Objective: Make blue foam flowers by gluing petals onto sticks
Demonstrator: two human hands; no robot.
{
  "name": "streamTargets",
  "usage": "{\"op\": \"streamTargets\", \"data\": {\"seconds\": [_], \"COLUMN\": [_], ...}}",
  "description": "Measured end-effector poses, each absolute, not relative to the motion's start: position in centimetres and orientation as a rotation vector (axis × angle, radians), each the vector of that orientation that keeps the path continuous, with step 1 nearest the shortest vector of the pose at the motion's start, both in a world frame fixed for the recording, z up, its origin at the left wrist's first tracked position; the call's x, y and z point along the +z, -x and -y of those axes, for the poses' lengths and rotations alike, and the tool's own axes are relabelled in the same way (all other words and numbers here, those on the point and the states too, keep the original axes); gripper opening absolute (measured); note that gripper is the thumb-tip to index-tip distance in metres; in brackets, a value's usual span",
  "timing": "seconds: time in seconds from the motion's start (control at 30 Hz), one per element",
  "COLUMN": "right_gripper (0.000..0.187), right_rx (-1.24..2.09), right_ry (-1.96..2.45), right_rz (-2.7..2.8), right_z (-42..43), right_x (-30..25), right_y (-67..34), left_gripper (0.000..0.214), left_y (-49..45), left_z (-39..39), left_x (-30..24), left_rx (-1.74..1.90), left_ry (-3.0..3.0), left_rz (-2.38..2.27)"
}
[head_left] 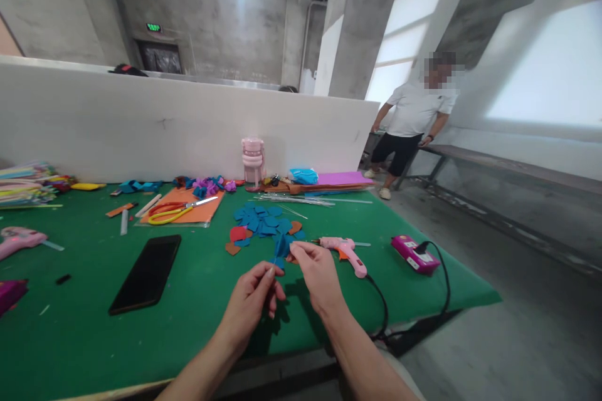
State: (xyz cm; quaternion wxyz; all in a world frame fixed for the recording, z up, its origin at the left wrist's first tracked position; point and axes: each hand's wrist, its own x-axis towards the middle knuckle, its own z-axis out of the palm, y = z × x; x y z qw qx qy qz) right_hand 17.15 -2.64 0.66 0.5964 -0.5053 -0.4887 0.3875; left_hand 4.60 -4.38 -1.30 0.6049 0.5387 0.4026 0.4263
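Observation:
In front of me, both hands are pinched close together around a small folded blue felt piece [282,244]. My left hand [251,301] is closed on its lower end, thumb against forefinger; whatever thin part sits between those fingertips is too small to make out. From the right, my right hand [320,272] grips the upper side of the felt with thumb and finger. Just beyond lies a loose pile of blue felt petals [266,222], with a red piece [237,234] and a few brown ones [232,249] at its edges. A pink glue gun [343,249] rests right of my right hand.
A black phone [145,274] and scissors [172,211] on an orange sheet [207,203] lie left. Thin wires [296,199] and a pink bottle [253,160] stand behind the pile. A purple power box [414,254] is right. A person [409,113] stands beyond the table.

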Motion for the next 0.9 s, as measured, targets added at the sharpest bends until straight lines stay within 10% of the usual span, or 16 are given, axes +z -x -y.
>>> {"op": "streamTargets", "data": {"seconds": [0.9], "right_gripper": [0.021], "right_rx": [0.961], "right_ry": [1.129], "right_rz": [1.114], "right_z": [2.86], "right_x": [0.81], "right_y": [-17.12], "left_gripper": [0.031], "left_y": [-4.43], "left_z": [4.59], "left_x": [-0.95], "left_rx": [0.992], "left_ry": [-1.17], "left_rz": [-0.906]}}
